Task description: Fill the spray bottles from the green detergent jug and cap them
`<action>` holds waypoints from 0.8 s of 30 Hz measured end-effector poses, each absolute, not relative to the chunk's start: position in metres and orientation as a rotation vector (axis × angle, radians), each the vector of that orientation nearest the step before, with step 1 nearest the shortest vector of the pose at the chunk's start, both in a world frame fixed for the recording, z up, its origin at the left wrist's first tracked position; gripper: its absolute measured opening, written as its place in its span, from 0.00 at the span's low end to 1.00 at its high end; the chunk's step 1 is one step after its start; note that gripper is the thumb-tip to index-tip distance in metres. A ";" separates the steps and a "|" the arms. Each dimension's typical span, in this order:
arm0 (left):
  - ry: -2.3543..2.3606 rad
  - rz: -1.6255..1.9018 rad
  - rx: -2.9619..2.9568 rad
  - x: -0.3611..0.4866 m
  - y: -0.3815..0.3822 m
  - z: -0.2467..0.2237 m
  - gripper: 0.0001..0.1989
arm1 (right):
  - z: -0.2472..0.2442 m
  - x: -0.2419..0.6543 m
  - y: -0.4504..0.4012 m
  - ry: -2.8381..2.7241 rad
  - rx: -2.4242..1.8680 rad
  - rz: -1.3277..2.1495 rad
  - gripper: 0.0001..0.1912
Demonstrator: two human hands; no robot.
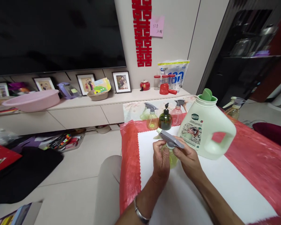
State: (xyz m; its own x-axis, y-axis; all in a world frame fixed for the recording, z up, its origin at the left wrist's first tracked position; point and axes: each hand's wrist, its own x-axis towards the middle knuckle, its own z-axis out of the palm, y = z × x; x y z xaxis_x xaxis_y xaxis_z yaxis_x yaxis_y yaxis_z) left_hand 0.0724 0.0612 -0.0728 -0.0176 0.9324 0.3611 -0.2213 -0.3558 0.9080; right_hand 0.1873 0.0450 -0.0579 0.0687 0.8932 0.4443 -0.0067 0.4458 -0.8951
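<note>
A small spray bottle (173,160) of clear yellow-green plastic, with a grey trigger head (172,139) on top, is between my hands over the white mat. My left hand (161,160) wraps round its neck and upper body from the left, thumb at the collar. From the right, my right hand (189,157) grips the trigger head and collar with thumb and fingers. The nozzle points up and left. Close behind my right hand stands a large pale green jug (219,129) with a green cup (206,94) in its mouth. My fingers hide part of the bottle.
Behind the mat (148,156) stand a yellow spray bottle (152,121), a dark green pump bottle (165,120) and a pink spray bottle (177,116). Another spray bottle (234,110) is right of the jug. Red plastic sheeting (129,175) covers the table.
</note>
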 end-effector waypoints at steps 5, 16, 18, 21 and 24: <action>0.816 1.540 1.305 0.071 0.059 -0.069 0.20 | -0.050 0.185 0.042 -1.331 -0.909 0.777 0.14; 0.782 1.523 1.334 0.070 0.059 -0.074 0.17 | -0.055 0.186 0.040 -1.394 -0.949 0.783 0.17; 0.773 1.528 1.327 0.070 0.059 -0.075 0.17 | -0.055 0.186 0.040 -1.394 -0.952 0.770 0.17; 0.741 1.539 1.318 0.071 0.059 -0.075 0.17 | -0.055 0.185 0.042 -1.398 -0.962 0.743 0.16; 0.736 1.536 1.321 0.071 0.059 -0.075 0.17 | -0.057 0.184 0.041 -1.398 -0.989 0.701 0.16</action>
